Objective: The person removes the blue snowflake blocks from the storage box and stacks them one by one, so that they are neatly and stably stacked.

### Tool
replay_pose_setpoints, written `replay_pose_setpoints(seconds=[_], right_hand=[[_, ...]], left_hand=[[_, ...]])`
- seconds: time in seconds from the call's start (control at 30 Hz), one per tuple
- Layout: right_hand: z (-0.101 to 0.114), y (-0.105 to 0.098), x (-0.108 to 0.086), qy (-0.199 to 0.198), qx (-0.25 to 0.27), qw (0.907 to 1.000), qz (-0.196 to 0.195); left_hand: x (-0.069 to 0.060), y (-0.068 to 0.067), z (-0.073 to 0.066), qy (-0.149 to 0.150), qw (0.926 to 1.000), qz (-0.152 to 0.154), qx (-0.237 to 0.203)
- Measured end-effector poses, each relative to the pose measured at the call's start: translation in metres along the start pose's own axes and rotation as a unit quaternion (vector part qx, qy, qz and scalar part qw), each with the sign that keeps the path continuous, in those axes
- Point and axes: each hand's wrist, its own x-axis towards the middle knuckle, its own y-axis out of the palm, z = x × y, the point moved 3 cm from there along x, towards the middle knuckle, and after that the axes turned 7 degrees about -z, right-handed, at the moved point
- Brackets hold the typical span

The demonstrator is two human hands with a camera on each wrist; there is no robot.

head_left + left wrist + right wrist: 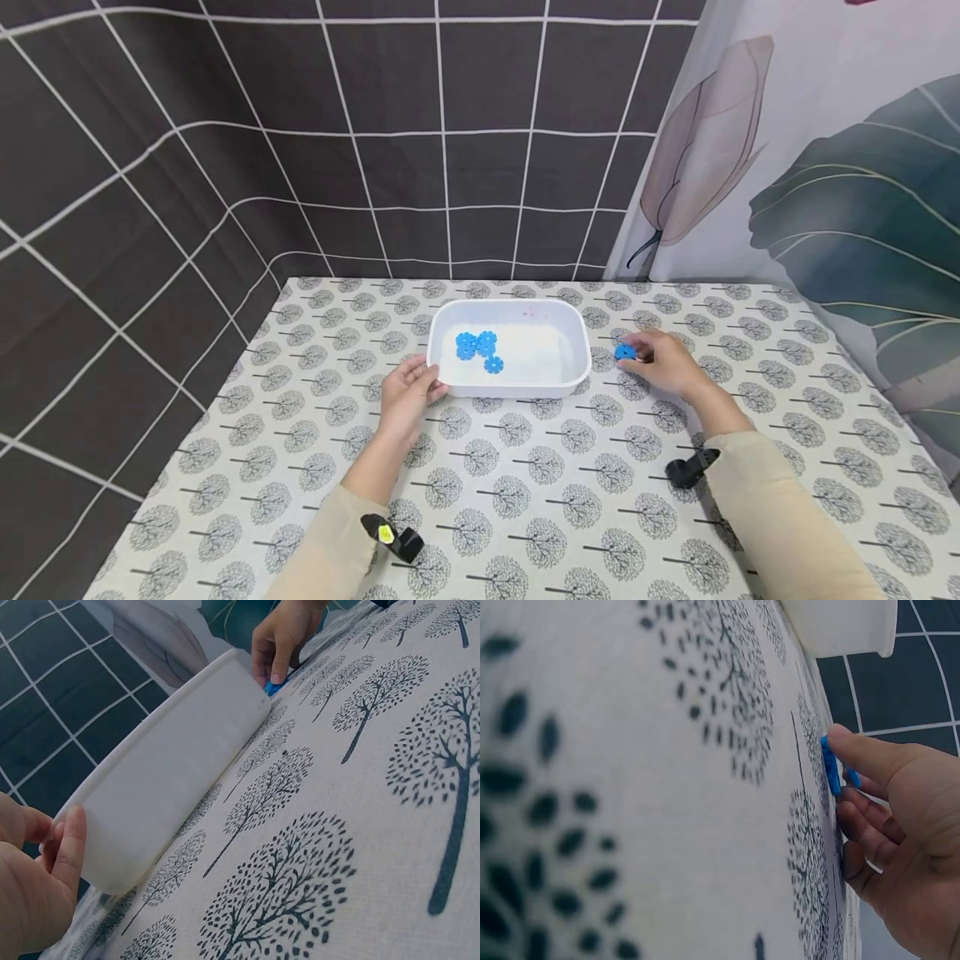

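A white plastic tub stands on the table, and several blue notched discs lie on its floor toward the left. My left hand pinches the tub's left front corner, thumb on the outer wall, as the left wrist view also shows. Right of the tub, my right hand holds a blue notched piece between thumb and fingers, low at the cloth. In the right wrist view a second bit of blue shows behind the thumb; whether it is a separate disc I cannot tell.
A cloth with a tree print covers the table. Behind it hangs a dark curtain with white grid lines, and a floral curtain hangs at the right. Each wrist wears a black camera strap.
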Motion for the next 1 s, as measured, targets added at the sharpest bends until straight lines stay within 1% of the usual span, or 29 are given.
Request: replay_pose_setpoints(seconds=[0.13, 0.33, 0.47, 0.57, 0.7, 0.9, 1.0], right_hand=[[-0.001, 0.0, 0.001, -0.001, -0.012, 0.9999, 0.003], [-0.001, -0.001, 0.0, 0.001, -0.01, 0.9999, 0.01], [0.002, -0.001, -0.001, -0.003, -0.014, 0.9999, 0.004], [0.005, -0.002, 0.001, 0.0, -0.014, 0.9999, -0.007], [0.01, -0.002, 0.004, 0.014, -0.004, 0.9995, -0.027], [0.023, -0.001, 0.013, -0.009, 0.016, 0.9963, -0.085], [0.031, 0.002, 0.019, -0.015, 0.036, 0.9939, -0.103]], left_hand=[[-0.001, 0.0, -0.001, 0.0, 1.0, -0.003, 0.003], [-0.001, 0.0, 0.0, 0.0, 1.0, -0.002, 0.0], [-0.001, 0.0, -0.001, 0.002, 1.0, 0.0, -0.003], [-0.002, 0.0, -0.001, 0.003, 1.0, 0.001, -0.004], [-0.002, 0.0, 0.0, 0.0, 1.0, -0.001, -0.005], [0.0, -0.001, 0.001, 0.001, 1.0, -0.006, -0.004], [0.0, -0.001, 0.0, 0.005, 1.0, -0.004, -0.003]])
